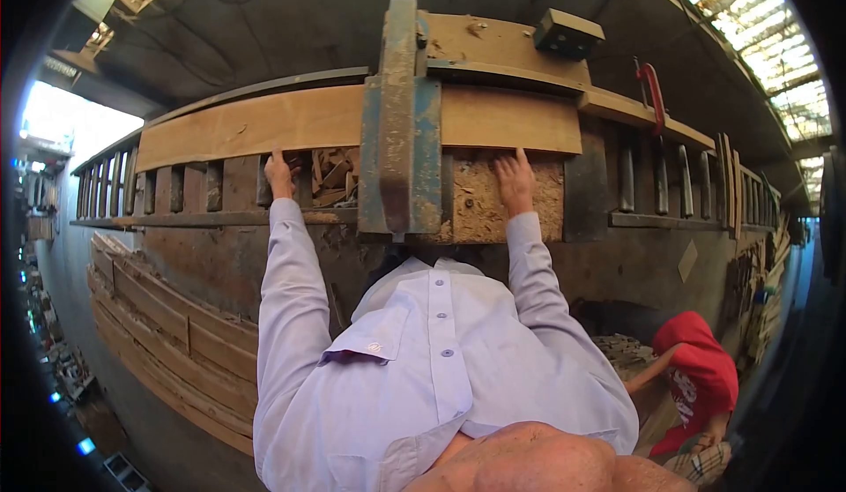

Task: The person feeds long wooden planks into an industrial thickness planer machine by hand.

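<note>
A long pale wooden plank lies across a worn machine table, passing under a blue-green metal saw arm at the centre. My left hand reaches forward with its fingertips against the plank's near edge, left of the arm. My right hand lies flat on the table right of the arm, its fingers spread and its fingertips touching the plank's edge. Neither hand is wrapped around anything. Both sleeves are light lilac.
Metal rollers line the table on both sides. A red clamp and a black box sit at the far right. Stacked planks lie low on the left. A person in a red shirt crouches at the lower right.
</note>
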Demonstrator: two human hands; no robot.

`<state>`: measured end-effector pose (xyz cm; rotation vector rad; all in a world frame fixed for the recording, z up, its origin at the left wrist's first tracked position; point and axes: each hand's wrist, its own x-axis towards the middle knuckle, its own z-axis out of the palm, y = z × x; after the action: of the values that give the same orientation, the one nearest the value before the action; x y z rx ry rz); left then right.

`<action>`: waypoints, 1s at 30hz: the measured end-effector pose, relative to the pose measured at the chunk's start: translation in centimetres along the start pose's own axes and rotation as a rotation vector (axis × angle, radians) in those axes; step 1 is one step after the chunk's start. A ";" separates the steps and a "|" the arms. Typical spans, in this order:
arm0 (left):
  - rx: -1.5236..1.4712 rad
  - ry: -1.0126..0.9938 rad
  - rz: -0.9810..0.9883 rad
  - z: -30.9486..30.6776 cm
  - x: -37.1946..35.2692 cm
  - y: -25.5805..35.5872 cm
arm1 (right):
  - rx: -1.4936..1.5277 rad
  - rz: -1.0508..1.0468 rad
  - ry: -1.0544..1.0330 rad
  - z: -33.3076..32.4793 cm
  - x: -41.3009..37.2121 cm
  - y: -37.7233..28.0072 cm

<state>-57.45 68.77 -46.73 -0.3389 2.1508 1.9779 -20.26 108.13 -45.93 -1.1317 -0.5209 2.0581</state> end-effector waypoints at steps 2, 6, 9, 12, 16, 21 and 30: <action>-0.013 -0.025 -0.022 -0.2 0.5 -0.3 | 0.119 0.207 -0.156 -0.7 3.7 0.4; -0.068 -0.055 -0.047 -0.3 -0.1 0.2 | 0.028 0.062 -0.109 0.4 3.2 1.1; -0.089 -0.038 -0.087 0.0 -0.3 0.5 | -0.039 0.020 -0.129 -0.2 2.4 1.2; -0.096 0.008 -0.119 0.1 -0.8 0.9 | -0.042 0.044 -0.098 -2.4 0.0 1.3; -0.092 0.009 -0.114 0.0 -0.4 0.5 | -0.024 -0.043 0.012 -7.1 -3.2 -0.7; -0.096 0.011 -0.066 0.3 -0.2 -0.2 | -0.173 -0.255 0.306 -13.0 -3.2 -10.2; -0.034 0.032 -0.064 0.0 0.6 -0.2 | -1.934 -0.682 0.648 -28.8 2.9 -29.7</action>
<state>-57.93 68.73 -47.07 -0.4422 2.1004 1.9887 14.87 130.10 -43.88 -1.9168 -2.2313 0.0090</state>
